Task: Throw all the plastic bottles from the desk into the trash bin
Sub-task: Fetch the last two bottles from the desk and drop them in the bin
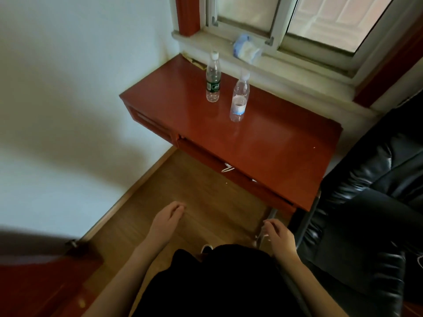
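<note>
Two clear plastic bottles stand upright on the red-brown desk. The green-labelled bottle is farther back and to the left. The blue-labelled bottle stands nearer and to its right. My left hand hovers low over the wooden floor, well short of the desk, holding nothing, fingers loosely together. My right hand hangs below the desk's front edge, fingers loosely curled and holding nothing. No trash bin is in view.
A black leather chair stands close at the right of the desk. A blue-white packet lies on the windowsill behind the bottles. White wall lies to the left, and red-brown furniture sits at bottom left.
</note>
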`<state>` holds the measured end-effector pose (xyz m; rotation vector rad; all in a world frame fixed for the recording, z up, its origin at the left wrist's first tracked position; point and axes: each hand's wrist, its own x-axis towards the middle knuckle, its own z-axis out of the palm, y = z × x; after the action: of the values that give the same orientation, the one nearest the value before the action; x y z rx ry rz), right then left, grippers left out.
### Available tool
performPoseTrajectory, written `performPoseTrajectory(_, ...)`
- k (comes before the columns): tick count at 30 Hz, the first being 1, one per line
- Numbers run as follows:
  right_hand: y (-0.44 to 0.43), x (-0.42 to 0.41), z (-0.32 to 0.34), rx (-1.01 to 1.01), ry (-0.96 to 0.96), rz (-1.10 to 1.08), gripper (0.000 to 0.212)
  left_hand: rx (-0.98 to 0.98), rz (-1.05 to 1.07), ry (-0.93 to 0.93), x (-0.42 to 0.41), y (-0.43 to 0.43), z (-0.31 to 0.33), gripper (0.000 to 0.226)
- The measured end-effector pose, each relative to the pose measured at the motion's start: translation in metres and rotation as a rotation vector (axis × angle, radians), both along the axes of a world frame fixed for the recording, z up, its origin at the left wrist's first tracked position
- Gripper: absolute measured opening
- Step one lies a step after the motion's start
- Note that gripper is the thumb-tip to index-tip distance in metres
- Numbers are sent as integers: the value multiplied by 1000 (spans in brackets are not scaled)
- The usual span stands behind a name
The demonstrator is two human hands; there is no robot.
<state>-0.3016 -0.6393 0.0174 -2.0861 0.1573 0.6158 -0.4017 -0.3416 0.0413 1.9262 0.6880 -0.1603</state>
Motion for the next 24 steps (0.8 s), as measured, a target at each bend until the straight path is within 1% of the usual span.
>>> performPoseTrajectory(3,17,37,-4,-23,25,-30,18,1,-62,-1,52,19,1,20)
performPoseTrajectory(6,36,75,-8,-30,40,-47,23,-29,-88,23,94,32,-1,20)
performPoseTrajectory(10,63,134,-13,-2,61,-37,18,-83,-65,50,140,48,-14,18)
performPoseTrajectory(13,86,183,-11,17,69,-1,17,-75,-27,53,176,61,-17,19)
performPoseTrajectory(17,115,243,0,24,-14,40,16,-60,21,40,230,83,-11,21)
performPoseTrajectory(22,148,309,16,72,-116,26,12,-9,35,-54,302,114,2,17)
performPoseTrajectory(24,160,327,19,77,-131,-7,26,-2,38,-80,327,125,8,14)
